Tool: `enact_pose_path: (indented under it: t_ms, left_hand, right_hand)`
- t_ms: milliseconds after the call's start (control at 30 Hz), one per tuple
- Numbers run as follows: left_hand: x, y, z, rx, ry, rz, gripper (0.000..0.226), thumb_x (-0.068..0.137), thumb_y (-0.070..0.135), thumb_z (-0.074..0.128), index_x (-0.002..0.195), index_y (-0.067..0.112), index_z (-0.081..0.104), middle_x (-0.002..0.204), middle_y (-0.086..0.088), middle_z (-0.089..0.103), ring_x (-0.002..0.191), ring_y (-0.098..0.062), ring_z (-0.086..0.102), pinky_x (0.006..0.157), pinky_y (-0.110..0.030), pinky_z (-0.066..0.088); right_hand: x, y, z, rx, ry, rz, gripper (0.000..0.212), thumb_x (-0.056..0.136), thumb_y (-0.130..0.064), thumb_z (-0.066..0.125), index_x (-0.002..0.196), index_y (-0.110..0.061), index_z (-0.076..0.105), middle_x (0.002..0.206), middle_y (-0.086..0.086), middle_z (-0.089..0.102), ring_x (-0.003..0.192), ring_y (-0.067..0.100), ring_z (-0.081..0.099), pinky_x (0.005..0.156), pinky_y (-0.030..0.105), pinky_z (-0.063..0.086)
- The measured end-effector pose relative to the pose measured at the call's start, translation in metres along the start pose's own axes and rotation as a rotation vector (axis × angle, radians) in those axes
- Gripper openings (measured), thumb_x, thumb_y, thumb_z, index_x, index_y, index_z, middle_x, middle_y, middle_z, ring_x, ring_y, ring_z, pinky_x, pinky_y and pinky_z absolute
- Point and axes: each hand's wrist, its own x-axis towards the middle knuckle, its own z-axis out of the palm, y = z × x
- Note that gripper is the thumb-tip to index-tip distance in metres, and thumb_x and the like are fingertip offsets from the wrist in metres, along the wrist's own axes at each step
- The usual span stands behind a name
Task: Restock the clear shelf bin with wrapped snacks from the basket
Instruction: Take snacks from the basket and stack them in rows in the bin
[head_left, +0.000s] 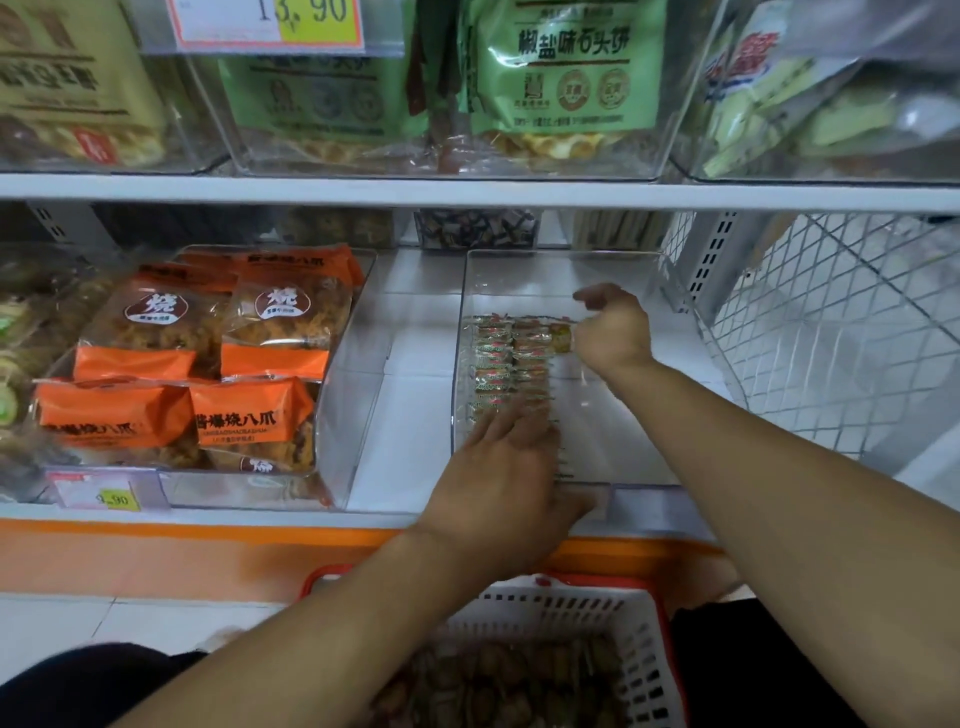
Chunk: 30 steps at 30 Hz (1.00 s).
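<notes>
A clear shelf bin (613, 447) sits on the lower shelf right of centre. Two rows of small wrapped snacks (506, 364) in green-and-red wrappers lie along its left side. My left hand (506, 483) reaches over the bin's front wall with straight fingers resting on the near end of the rows. My right hand (610, 330) is deeper in the bin and pinches one wrapped snack (561, 335) at the far end of the rows. Below, a white basket (587, 618) with a red rim holds many brownish wrapped snacks (498, 680).
To the left stands another clear bin with orange snack bags (208, 364). The upper shelf edge (467, 189) runs overhead with bins of green bags (566, 73). A white wire mesh panel (831, 332) closes the right side. An orange shelf base (156, 551) lies below.
</notes>
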Motion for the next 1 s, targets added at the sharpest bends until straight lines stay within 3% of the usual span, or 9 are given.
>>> enact_pose_path:
  t_ms: [100,200,333,400,467,533,600,733,1000]
  left_hand:
    - [-0.02,0.004,-0.009,0.046,0.242,0.103,0.029,0.083,0.029,0.071,0.105,0.01,0.074,0.116,-0.008,0.069,0.117,-0.029,0.055,0.101,-0.041,0.045]
    - [-0.047,-0.001,-0.004,0.011,0.327,0.118,0.011,0.081,0.029,0.073,0.082,0.02,0.067,0.088,-0.001,0.067,0.085,-0.024,0.06,0.07,-0.033,0.047]
    - [-0.094,-0.029,0.036,0.007,-0.167,-0.134,0.018,0.086,0.047,0.067,0.095,0.031,0.065,0.104,0.005,0.07,0.095,-0.022,0.067,0.07,-0.03,0.044]
    - [-0.116,-0.047,0.065,0.015,-0.409,-0.225,0.027,0.086,0.043,0.066,0.109,0.028,0.066,0.116,0.0,0.069,0.108,-0.025,0.065,0.082,-0.032,0.049]
    - [-0.135,-0.065,0.094,-0.012,-0.588,-0.286,0.031,0.086,0.034,0.065,0.115,0.021,0.067,0.122,-0.007,0.068,0.113,-0.028,0.064,0.089,-0.032,0.05]
    - [-0.153,-0.084,0.122,-0.087,-0.698,-0.353,0.027,0.09,0.027,0.064,0.113,0.014,0.067,0.12,-0.01,0.068,0.112,-0.029,0.064,0.085,-0.026,0.047]
    - [-0.173,-0.101,0.148,-0.17,-0.742,-0.443,0.029,0.094,0.026,0.064,0.118,0.01,0.065,0.12,-0.012,0.065,0.116,-0.03,0.062,0.082,-0.019,0.039]
    - [-0.199,-0.123,0.198,-0.285,-0.736,-0.522,0.06,0.094,0.033,0.057,0.148,0.011,0.046,0.155,-0.016,0.038,0.146,-0.036,0.034,0.115,-0.04,0.032]
    - [-0.223,-0.124,0.286,-0.255,-0.704,-0.659,0.072,0.085,0.043,0.073,0.147,0.022,0.044,0.13,-0.016,0.062,0.116,-0.036,0.063,0.09,-0.04,0.049]
  right_hand:
    - [-0.044,-0.026,-0.012,0.126,0.139,-0.386,0.035,0.081,0.014,0.045,0.092,-0.009,0.069,0.099,0.007,0.07,0.09,0.018,0.063,0.082,0.028,0.052]
    - [-0.103,-0.033,-0.018,0.128,0.16,-0.78,0.023,0.077,0.013,0.049,0.073,-0.004,0.064,0.077,0.007,0.064,0.078,0.021,0.059,0.07,0.028,0.047]
    - [-0.193,0.009,0.001,0.124,-0.14,-0.986,0.02,0.07,0.011,0.05,0.068,-0.006,0.061,0.072,0.008,0.06,0.073,0.022,0.053,0.071,0.029,0.046]
    - [-0.226,0.052,0.017,-0.088,-0.44,-0.911,0.017,0.075,0.003,0.055,0.074,-0.011,0.064,0.081,0.003,0.063,0.081,0.022,0.057,0.073,0.032,0.048]
    - [-0.246,0.099,0.033,-0.419,-0.792,-0.607,0.011,0.085,-0.015,0.059,0.093,-0.02,0.066,0.105,-0.001,0.065,0.105,0.021,0.058,0.087,0.039,0.05]
    - [-0.261,0.14,0.044,-0.668,-0.97,-0.316,0.03,0.088,-0.03,0.061,0.117,-0.027,0.061,0.132,-0.002,0.056,0.127,0.023,0.049,0.102,0.042,0.045]
    - [-0.274,0.175,0.049,-0.839,-0.951,-0.216,0.046,0.089,-0.033,0.058,0.135,-0.029,0.052,0.145,-0.001,0.049,0.136,0.026,0.042,0.111,0.045,0.038]
    - [-0.281,0.223,0.052,-1.149,-0.828,-0.239,0.048,0.095,-0.028,0.042,0.142,-0.023,0.048,0.147,0.004,0.049,0.137,0.032,0.038,0.113,0.053,0.03]
    - [-0.262,0.258,0.092,-1.364,-1.028,-0.173,0.053,0.097,-0.024,0.041,0.15,-0.018,0.04,0.154,0.007,0.034,0.144,0.036,0.021,0.109,0.062,0.033]
